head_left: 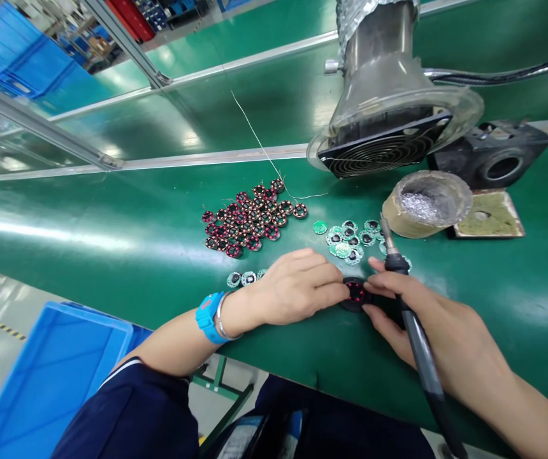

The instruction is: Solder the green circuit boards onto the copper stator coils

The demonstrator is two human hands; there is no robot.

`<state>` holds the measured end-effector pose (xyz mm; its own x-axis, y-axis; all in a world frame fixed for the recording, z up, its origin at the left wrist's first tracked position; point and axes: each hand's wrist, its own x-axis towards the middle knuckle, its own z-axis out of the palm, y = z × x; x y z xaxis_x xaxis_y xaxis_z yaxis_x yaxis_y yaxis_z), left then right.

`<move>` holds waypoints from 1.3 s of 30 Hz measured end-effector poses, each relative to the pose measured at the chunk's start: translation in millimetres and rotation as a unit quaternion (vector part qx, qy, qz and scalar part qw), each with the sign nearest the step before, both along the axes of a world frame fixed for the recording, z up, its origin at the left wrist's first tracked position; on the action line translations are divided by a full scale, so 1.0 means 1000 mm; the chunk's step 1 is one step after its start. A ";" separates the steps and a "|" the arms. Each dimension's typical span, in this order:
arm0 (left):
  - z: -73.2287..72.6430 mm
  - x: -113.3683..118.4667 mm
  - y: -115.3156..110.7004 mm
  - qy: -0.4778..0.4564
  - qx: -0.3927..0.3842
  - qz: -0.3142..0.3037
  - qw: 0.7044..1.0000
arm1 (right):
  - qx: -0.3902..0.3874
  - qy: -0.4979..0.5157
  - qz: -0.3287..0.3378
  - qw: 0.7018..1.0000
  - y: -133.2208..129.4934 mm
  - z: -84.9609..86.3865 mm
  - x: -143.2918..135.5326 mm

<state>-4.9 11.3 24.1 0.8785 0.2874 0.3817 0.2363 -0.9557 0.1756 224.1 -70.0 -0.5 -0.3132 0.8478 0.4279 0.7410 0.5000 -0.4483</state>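
A round black part with a red-spotted centre (356, 292) lies on the green table between my hands. My left hand (300, 287), palm down with fingers bent together, has its fingertips at the part's left edge. My right hand (427, 319) holds a soldering iron (417, 344) across it, tip pointing up and away, while its thumb and fingers reach the part's right side. Beyond my hands are several small round green boards (348, 239). A pile of copper-wound rings (248, 220) sits further left. More round boards (248, 278) lie beside my left wrist.
A fume extractor hood (389, 121) hangs over the table's back right. Under it stand a tub of metal shavings (405, 217), a sponge tray (489, 217) and a black holder (494, 156). A thin wire (257, 137) rises behind the rings. A blue crate (58, 376) is lower left.
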 end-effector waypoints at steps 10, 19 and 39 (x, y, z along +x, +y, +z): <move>0.003 -0.004 -0.002 -0.074 -0.097 0.068 0.990 | 0.090 -0.019 -0.113 0.989 0.006 0.014 0.014; -0.008 -0.002 0.004 -0.043 0.002 -0.063 0.997 | 0.059 -0.157 -0.146 0.975 0.012 -0.007 0.031; 0.003 0.020 -0.021 -0.124 -0.313 0.161 0.928 | 0.061 0.037 -0.117 0.991 -0.002 0.018 -0.008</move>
<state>15.1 -10.0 26.7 0.6158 0.7535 0.2304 0.3695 -0.5344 0.7602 215.8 -71.8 17.3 -0.0776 0.8343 0.5458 0.8108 0.3714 -0.4524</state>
